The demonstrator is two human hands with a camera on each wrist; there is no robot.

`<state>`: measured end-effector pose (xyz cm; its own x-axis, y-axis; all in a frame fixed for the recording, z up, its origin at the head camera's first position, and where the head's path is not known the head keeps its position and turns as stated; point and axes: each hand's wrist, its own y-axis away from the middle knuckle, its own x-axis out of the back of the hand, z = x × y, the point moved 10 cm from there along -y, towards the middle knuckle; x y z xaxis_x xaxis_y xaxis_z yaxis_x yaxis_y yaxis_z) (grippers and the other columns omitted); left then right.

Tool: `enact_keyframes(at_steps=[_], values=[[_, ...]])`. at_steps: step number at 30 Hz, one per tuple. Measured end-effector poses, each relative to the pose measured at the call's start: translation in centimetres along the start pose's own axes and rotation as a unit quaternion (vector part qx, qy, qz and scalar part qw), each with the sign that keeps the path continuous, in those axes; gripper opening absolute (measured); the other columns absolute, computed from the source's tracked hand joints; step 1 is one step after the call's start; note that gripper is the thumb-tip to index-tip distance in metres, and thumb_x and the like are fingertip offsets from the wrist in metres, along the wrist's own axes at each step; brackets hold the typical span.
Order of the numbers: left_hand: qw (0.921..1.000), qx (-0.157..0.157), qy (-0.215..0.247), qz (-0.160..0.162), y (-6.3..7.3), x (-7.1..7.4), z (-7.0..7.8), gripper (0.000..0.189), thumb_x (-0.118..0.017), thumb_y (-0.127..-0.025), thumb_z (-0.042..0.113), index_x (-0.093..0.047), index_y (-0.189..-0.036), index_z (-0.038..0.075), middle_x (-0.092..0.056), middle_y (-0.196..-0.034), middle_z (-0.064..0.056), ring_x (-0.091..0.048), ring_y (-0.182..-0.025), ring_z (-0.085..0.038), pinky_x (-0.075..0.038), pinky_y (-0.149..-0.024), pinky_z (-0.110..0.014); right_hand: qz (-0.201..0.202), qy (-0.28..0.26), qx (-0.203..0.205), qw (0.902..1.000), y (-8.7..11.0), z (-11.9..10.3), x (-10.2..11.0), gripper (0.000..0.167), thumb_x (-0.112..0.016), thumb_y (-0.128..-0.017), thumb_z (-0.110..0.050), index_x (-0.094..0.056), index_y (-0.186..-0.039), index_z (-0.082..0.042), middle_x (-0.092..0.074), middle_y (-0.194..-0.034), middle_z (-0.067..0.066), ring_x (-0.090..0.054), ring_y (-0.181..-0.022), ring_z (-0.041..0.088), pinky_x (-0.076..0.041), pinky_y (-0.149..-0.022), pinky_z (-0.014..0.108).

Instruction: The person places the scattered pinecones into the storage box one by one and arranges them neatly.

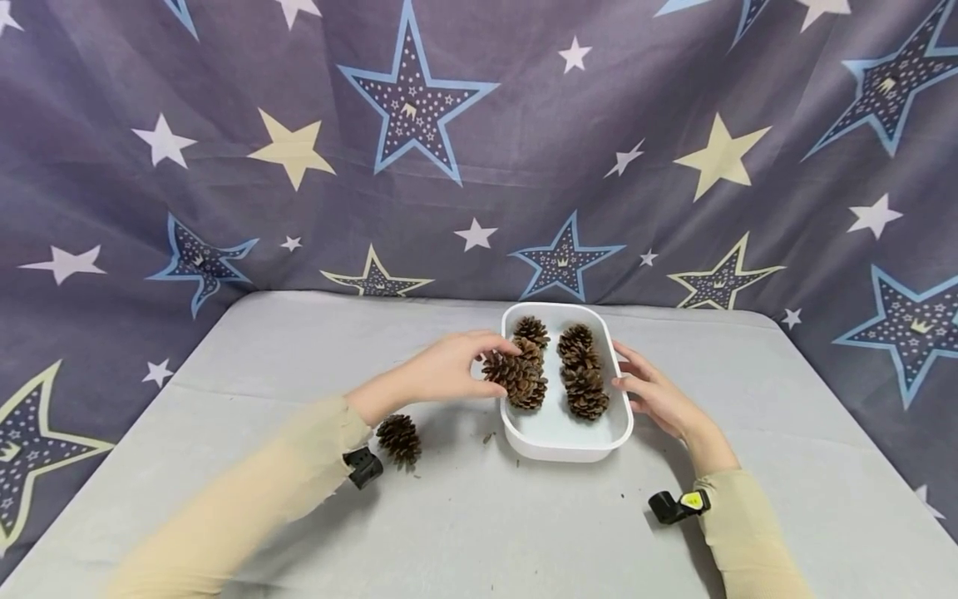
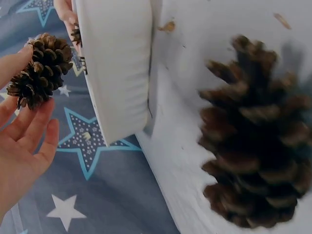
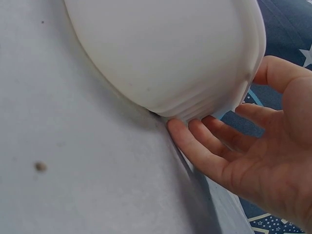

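Note:
My left hand [image 1: 449, 368] grips a brown pine cone [image 1: 501, 371] between thumb and fingers, at the left rim of a white rectangular container [image 1: 565, 450]. In the left wrist view this pine cone [image 2: 41, 70] shows clear of the container's side. Inside the container, more pine cones lie in two rows, a left row [image 1: 532, 329] partly hidden by the held one and a right row [image 1: 584, 374]. My right hand [image 1: 664, 401] rests against the container's right side. Its fingers [image 3: 195, 151] touch the outer wall low down in the right wrist view, with the thumb near the rim.
One loose pine cone [image 1: 399, 440] lies on the grey-white tabletop [image 1: 479, 532], close to the left wrist. Small brown scraps [image 1: 489, 437] are scattered by the container. A dark curtain [image 1: 479, 150] with stars hangs behind the table and along its sides.

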<state>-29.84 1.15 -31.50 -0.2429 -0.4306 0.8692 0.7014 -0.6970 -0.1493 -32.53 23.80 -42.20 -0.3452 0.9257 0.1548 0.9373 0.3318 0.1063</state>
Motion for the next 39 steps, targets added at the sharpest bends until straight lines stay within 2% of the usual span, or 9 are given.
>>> enact_keyframes(at_steps=[6, 13, 18, 26, 31, 39], values=[[0.9993, -0.032, 0.014, -0.010, -1.4, -0.9, 1.5, 0.056, -0.072, -0.076, 0.030, -0.052, -0.126, 0.016, -0.056, -0.125, 0.002, -0.054, -0.106, -0.012, -0.044, -0.092, -0.029, 0.000, 0.001, 0.002, 1.0000, 0.0, -0.1, 0.0, 0.070, -0.046, -0.089, -0.009, -0.008, -0.147, -0.012, -0.022, -0.141, 0.028, -0.044, -0.113, 0.024, -0.048, -0.086, 0.031], [0.9969, -0.073, 0.003, -0.027, -2.9, -2.7, 3.3, 0.052, -0.073, -0.075, 0.029, -0.056, -0.122, 0.014, -0.057, -0.123, 0.001, -0.051, -0.115, -0.014, -0.038, -0.100, -0.028, -0.002, 0.000, 0.004, 1.0000, 0.0, -0.1, -0.1, 0.070, -0.047, -0.089, -0.010, -0.008, -0.147, -0.013, -0.022, -0.141, 0.027, -0.044, -0.112, 0.022, -0.049, -0.086, 0.031], [0.9934, -0.101, -0.014, -0.051, -3.8, -4.4, 4.6, 0.049, -0.071, -0.076, 0.028, -0.056, -0.121, 0.015, -0.058, -0.122, 0.000, -0.051, -0.114, -0.014, -0.037, -0.100, -0.025, 0.000, 0.002, 0.001, 1.0000, 0.0, -0.1, 0.0, 0.070, -0.047, -0.089, -0.010, -0.008, -0.147, -0.014, -0.021, -0.142, 0.027, -0.043, -0.114, 0.025, -0.049, -0.086, 0.031], [0.9891, -0.107, -0.040, -0.093, -4.6, -6.7, 5.5, 0.049, -0.072, -0.076, 0.028, -0.056, -0.121, 0.016, -0.056, -0.119, 0.001, -0.052, -0.110, -0.012, -0.039, -0.098, -0.023, 0.001, -0.003, -0.001, 1.0000, 0.0, 0.0, 0.0, 0.070, -0.046, -0.089, -0.009, -0.008, -0.147, -0.013, -0.021, -0.142, 0.027, -0.047, -0.108, 0.016, -0.048, -0.087, 0.030], [0.9861, -0.109, -0.047, -0.116, -4.9, -7.8, 5.9, 0.050, -0.073, -0.076, 0.027, -0.056, -0.121, 0.016, -0.056, -0.118, 0.002, -0.052, -0.108, -0.011, -0.039, -0.096, -0.021, -0.003, -0.002, 0.001, 1.0000, -0.1, 0.0, 0.0, 0.070, -0.047, -0.089, -0.009, -0.007, -0.147, -0.014, -0.021, -0.142, 0.027, -0.047, -0.108, 0.017, -0.048, -0.088, 0.033], [0.9819, -0.128, -0.063, -0.125, -5.5, -9.1, 6.6, 0.046, -0.072, -0.077, 0.026, -0.056, -0.120, 0.016, -0.057, -0.118, 0.002, -0.053, -0.109, -0.009, -0.037, -0.097, -0.017, -0.007, 0.000, 0.007, 1.0000, 0.0, -0.1, -0.1, 0.070, -0.046, -0.089, -0.009, -0.007, -0.147, -0.013, -0.021, -0.141, 0.027, -0.045, -0.111, 0.019, -0.048, -0.088, 0.033]])
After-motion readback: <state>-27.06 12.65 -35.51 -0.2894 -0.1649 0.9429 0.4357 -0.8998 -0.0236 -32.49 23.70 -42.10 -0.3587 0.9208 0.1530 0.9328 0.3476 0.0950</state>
